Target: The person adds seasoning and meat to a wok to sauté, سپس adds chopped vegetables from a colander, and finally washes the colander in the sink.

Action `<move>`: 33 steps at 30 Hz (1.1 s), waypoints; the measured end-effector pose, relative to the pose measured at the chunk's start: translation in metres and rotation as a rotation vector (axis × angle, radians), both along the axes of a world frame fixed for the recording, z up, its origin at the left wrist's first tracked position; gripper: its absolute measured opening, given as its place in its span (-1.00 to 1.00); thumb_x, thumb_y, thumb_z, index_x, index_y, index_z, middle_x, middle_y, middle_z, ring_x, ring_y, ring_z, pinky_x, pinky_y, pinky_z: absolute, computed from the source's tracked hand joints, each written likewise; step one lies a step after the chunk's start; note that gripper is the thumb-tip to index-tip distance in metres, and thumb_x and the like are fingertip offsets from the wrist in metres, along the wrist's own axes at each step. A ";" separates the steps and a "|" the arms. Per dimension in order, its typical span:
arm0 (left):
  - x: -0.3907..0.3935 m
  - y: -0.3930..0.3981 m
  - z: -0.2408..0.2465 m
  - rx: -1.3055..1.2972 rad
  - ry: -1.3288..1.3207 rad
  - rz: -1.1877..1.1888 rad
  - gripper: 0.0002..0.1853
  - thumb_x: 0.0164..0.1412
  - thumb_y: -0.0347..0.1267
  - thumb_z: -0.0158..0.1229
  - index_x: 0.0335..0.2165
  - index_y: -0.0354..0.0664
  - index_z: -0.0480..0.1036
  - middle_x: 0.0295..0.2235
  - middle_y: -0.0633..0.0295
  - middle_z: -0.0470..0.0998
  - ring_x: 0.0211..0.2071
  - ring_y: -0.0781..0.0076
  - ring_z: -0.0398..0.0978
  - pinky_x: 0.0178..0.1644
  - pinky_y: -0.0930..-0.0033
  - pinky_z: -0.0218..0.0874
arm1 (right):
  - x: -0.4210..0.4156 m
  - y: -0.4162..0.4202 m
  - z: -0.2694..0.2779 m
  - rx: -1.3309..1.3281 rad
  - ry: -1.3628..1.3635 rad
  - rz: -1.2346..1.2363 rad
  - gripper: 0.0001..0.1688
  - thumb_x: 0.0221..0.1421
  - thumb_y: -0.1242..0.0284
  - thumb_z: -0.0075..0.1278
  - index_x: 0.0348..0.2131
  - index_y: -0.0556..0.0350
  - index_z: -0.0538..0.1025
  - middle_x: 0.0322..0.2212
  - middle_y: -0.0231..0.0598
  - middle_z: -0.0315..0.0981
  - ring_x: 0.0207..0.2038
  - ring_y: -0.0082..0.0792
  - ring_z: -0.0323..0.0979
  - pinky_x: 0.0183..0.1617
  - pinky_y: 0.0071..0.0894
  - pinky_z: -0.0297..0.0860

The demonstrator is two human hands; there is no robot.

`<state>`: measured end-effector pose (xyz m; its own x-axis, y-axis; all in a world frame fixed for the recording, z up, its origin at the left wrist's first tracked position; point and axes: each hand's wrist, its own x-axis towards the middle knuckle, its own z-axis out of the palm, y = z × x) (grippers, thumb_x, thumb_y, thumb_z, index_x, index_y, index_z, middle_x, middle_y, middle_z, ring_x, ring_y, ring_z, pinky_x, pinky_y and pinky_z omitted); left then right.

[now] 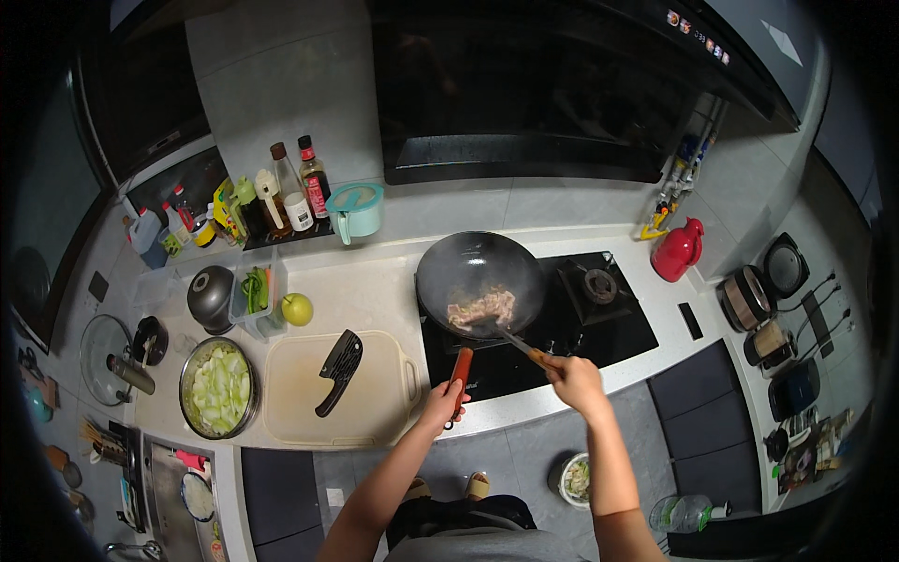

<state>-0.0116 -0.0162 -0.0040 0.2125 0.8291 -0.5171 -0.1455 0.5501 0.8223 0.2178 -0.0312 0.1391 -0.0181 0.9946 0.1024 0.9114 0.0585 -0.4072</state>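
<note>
A dark wok (484, 256) stands on the left burner of the black gas hob (625, 330). My left hand (444, 406) grips its reddish-brown wooden handle (461, 367), which points towards me. In my right hand (577, 383) is a spatula (518, 343) with a wooden grip and a metal shaft. Its blade end reaches into the wok, at the near edge of a heap of pale pink sliced meat (484, 306). The blade itself is partly hidden by the meat. A light haze hangs over the wok.
Left of the hob, a black cleaver (340, 369) lies on a beige cutting board (295, 414). Beyond are a metal bowl of sliced pale-green vegetable (219, 390), a green apple (297, 309) and a plastic container (277, 281). A red kettle (678, 251) stands right; a waste bin (574, 481) sits on the floor.
</note>
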 end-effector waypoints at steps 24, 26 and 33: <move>0.000 0.001 -0.003 0.002 -0.008 -0.002 -0.67 0.17 -0.15 -0.16 -0.27 -0.19 0.27 -0.49 0.23 0.42 -0.68 0.60 0.27 -0.67 0.55 0.15 | 0.021 -0.008 -0.012 0.102 -0.169 -0.142 -0.69 -0.19 0.46 -0.02 -0.32 -0.13 0.51 -0.65 -0.08 0.40 -0.55 -0.10 0.39 -0.47 -0.20 0.31; 0.002 0.001 -0.003 -0.001 -0.008 0.001 -0.67 0.17 -0.15 -0.16 -0.26 -0.19 0.27 -0.50 0.24 0.42 -0.68 0.60 0.27 -0.68 0.55 0.15 | 0.009 0.013 -0.039 0.136 -0.065 -0.173 -0.68 -0.17 0.46 -0.03 -0.29 -0.11 0.50 -0.65 -0.05 0.39 -0.55 -0.08 0.39 -0.45 -0.19 0.31; 0.001 -0.001 0.001 0.023 -0.026 0.006 -0.67 0.16 -0.15 -0.15 -0.28 -0.19 0.29 -0.52 0.26 0.41 -0.68 0.61 0.27 -0.68 0.56 0.15 | -0.044 0.081 -0.080 0.212 0.188 -0.237 -0.59 -0.09 0.44 -0.09 -0.14 -0.16 0.40 -0.61 0.06 0.40 -0.51 0.02 0.39 -0.41 -0.08 0.33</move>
